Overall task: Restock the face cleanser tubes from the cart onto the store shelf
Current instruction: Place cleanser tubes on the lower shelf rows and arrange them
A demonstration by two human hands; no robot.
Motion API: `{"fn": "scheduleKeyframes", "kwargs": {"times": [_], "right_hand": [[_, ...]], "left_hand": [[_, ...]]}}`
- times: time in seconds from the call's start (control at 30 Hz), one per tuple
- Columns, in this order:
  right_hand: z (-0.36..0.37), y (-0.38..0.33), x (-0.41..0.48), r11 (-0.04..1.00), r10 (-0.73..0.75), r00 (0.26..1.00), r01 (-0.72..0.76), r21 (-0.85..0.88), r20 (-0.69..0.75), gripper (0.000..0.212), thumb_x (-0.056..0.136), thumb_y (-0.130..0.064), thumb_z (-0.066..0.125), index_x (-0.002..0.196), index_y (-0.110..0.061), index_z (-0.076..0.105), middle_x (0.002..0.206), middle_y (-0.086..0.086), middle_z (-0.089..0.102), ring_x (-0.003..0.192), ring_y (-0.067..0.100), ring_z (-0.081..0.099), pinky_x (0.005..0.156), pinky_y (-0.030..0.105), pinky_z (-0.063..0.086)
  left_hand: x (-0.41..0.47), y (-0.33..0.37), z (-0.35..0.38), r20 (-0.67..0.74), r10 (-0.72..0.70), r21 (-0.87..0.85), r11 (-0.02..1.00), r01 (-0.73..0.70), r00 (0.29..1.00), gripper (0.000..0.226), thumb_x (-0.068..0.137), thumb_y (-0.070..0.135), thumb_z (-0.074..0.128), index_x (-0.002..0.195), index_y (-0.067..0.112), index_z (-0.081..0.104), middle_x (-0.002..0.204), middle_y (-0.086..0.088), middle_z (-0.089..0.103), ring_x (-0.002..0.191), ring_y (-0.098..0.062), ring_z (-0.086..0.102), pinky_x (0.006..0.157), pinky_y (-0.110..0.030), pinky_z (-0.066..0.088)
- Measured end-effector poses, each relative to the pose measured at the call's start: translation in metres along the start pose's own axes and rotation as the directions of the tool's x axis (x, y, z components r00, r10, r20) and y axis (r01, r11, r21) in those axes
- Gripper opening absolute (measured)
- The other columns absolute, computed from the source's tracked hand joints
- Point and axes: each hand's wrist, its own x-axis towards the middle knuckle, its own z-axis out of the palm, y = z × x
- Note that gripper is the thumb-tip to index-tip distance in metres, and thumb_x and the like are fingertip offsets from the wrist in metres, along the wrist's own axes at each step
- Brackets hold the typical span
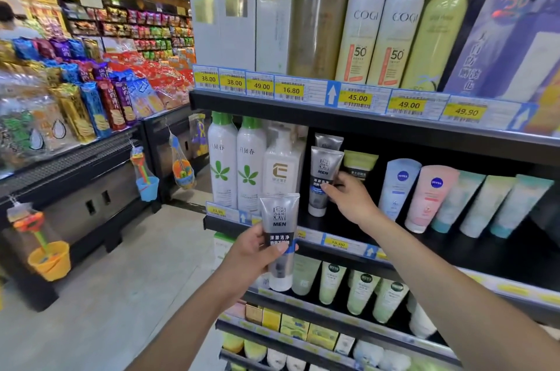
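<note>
Both hands are occupied: the left hand (251, 252) is wrapped round a grey MEN cleanser tube (280, 237), held cap-down in front of the shelf's price rail. The right hand (353, 202) is reached into the middle shelf (491, 252), its thumb and fingertips pinched on the lower part of a second grey MEN tube (325, 167) stood cap-down there. A third grey tube (328, 140) is seen directly behind that one, so three are counted in all, two on the shelf and one in hand. To their left, two white bottles with a green leaf (222, 158) and one white pump bottle (281, 167) are lined up. To the right, one green-topped tube (360, 160), two Nivea tubes (400, 185) (one blue, one pink) and three pale teal tubes (485, 204) are leaned. On the shelf above, two COGI spray cans (360, 21) are stood over seven yellow price tags (357, 97).
</note>
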Motion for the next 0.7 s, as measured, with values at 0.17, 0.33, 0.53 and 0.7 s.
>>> {"fn": "scheduleKeyframes", "kwargs": {"times": [0.17, 0.33, 0.53, 0.7], "right_hand": [[0.000, -0.002, -0.005, 1.000, 0.006, 1.000, -0.006, -0.015, -0.011, 0.020, 0.098, -0.022, 0.067, 0.115, -0.032, 0.063, 0.114, -0.012, 0.070, 0.107, 0.008, 0.067, 0.101, 0.044, 0.055], [-0.015, -0.008, -0.021, 0.965, 0.048, 0.991, -0.078, -0.251, -0.124, 0.044, 0.093, -0.035, 0.071, 0.132, -0.019, 0.057, 0.113, -0.001, 0.069, 0.096, 0.011, 0.066, 0.082, 0.024, 0.051], [-0.022, -0.054, -0.076, 0.981, -0.178, 0.980, 0.171, -0.087, -0.090, 0.007, 0.095, -0.028, 0.069, 0.101, -0.029, 0.069, 0.094, -0.007, 0.069, 0.084, -0.001, 0.061, 0.075, 0.012, 0.046], [-0.019, -0.074, -0.090, 0.964, -0.207, 0.967, 0.227, -0.140, 0.146, 0.003, 0.092, -0.033, 0.073, 0.095, -0.032, 0.072, 0.093, -0.013, 0.074, 0.089, 0.002, 0.067, 0.078, 0.013, 0.047]], "left_hand": [[0.004, 0.000, -0.002, 0.014, -0.001, 0.025, 1.000, 0.000, 1.000, 0.034, 0.097, 0.010, 0.068, 0.129, 0.021, 0.064, 0.124, -0.003, 0.074, 0.118, -0.024, 0.069, 0.108, -0.056, 0.049], [0.004, 0.005, 0.002, 0.037, 0.000, 0.067, 0.998, -0.002, 0.999, 0.033, 0.097, 0.012, 0.069, 0.128, 0.023, 0.064, 0.123, -0.001, 0.075, 0.118, -0.023, 0.070, 0.108, -0.056, 0.049], [0.009, 0.015, 0.014, 0.095, 0.030, 0.075, 0.996, -0.037, 0.995, 0.034, 0.097, 0.009, 0.068, 0.129, 0.019, 0.063, 0.122, -0.003, 0.075, 0.118, -0.024, 0.070, 0.107, -0.056, 0.050], [0.016, 0.030, 0.026, 0.144, 0.108, 0.092, 0.988, -0.122, 0.984, 0.032, 0.096, 0.013, 0.071, 0.125, 0.026, 0.067, 0.122, -0.001, 0.075, 0.119, -0.026, 0.069, 0.107, -0.057, 0.050]]}}
